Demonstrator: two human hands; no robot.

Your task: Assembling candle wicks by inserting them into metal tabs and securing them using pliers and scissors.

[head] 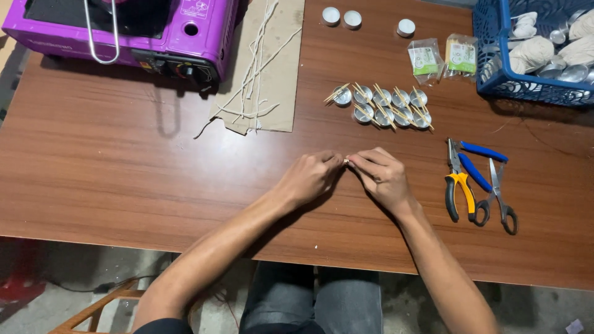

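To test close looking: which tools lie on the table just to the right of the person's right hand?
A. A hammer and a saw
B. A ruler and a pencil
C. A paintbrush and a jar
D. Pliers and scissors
D: yellow-handled pliers, blue-handled pliers and scissors lie beside the right hand.

The wooden tabletop [124,161] carries both hands, the left hand [309,176] and right hand [383,176]. Beyond them lie 9 small metal cups [383,105] with sticks. Beside the right hand: pliers [458,182] and scissors [498,192]. Beyond the left hand: cardboard [272,68] and a purple stove [124,31].
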